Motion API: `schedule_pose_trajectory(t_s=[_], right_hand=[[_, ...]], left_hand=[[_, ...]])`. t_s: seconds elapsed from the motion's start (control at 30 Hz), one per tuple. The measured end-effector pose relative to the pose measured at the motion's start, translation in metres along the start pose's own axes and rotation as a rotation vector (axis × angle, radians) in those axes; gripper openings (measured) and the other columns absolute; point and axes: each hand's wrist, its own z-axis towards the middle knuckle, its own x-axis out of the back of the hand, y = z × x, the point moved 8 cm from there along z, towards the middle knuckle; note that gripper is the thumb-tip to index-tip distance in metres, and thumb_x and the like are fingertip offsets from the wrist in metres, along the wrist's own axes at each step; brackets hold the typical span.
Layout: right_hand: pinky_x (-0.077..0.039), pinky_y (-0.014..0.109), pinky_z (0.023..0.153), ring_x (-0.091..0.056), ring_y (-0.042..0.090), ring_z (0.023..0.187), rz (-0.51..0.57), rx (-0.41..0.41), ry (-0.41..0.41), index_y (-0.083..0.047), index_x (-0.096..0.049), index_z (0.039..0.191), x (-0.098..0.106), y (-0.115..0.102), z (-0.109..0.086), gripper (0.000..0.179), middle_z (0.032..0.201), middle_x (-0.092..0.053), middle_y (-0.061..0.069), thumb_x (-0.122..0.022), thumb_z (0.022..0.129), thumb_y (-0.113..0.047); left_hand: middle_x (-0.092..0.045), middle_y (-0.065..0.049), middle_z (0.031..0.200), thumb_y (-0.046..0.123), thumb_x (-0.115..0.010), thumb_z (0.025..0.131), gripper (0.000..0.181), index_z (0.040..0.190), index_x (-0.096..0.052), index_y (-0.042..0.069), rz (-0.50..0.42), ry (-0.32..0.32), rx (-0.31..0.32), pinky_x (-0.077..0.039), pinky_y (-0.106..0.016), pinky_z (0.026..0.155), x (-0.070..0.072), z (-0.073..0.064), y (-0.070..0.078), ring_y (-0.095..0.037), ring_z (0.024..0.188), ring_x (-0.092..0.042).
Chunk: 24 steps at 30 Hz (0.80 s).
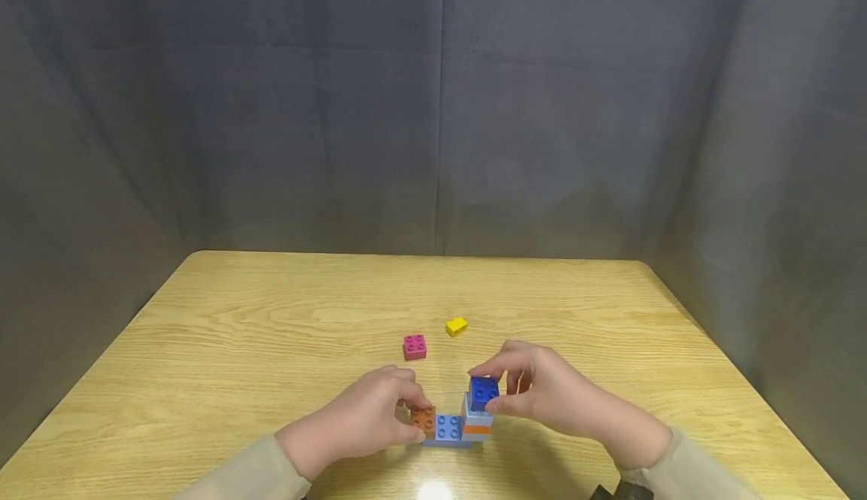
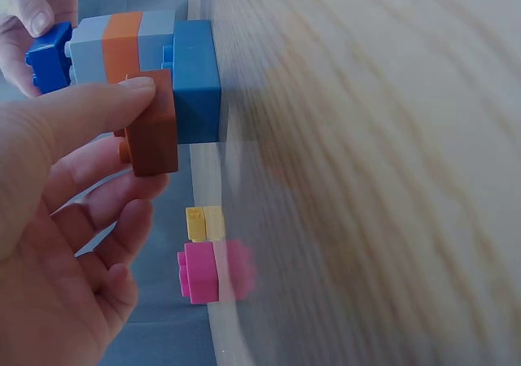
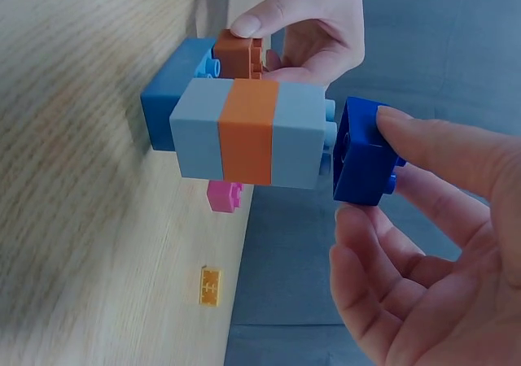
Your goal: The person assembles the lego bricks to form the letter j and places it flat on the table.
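Note:
My left hand (image 1: 382, 413) pinches a brown brick (image 1: 423, 419) at the left end of a long blue brick (image 1: 447, 443). The brown brick overhangs that end; whether it is fully seated I cannot tell. At the blue brick's right end rises a stack of light blue bricks (image 3: 297, 134) with an orange brick (image 3: 247, 130) between them. My right hand (image 1: 549, 391) holds a dark blue brick (image 3: 364, 154) between thumb and fingers, studs up. A narrow gap in the right wrist view parts it from the studs on top of the stack.
Beyond the hands, a pink brick (image 1: 415, 347) stands studs up on the wooden table (image 1: 271, 312). A small yellow brick (image 1: 457, 326) lies farther back, tipped on its side. Grey curtains (image 1: 433, 108) hang behind and at both sides of the table.

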Motion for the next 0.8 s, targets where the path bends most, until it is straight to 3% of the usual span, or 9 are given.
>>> schedule_pose_trajectory(t_s=[0.8], right_hand=[[-0.052,0.031,0.065,-0.057,0.015,0.070,0.025,0.010,0.003,-0.016,-0.074,0.117,-0.0082,0.0015,-0.0024,0.035,0.091,-0.060,-0.004,-0.080,0.083,-0.019]], left_hand=[[-0.056,0.021,0.087,0.025,-0.085,0.078,0.026,0.103,-0.076,0.021,-0.006,-0.004,0.005,-0.046,-0.027,0.078,-0.0003,-0.0004,-0.0001,-0.007,0.087,-0.053]])
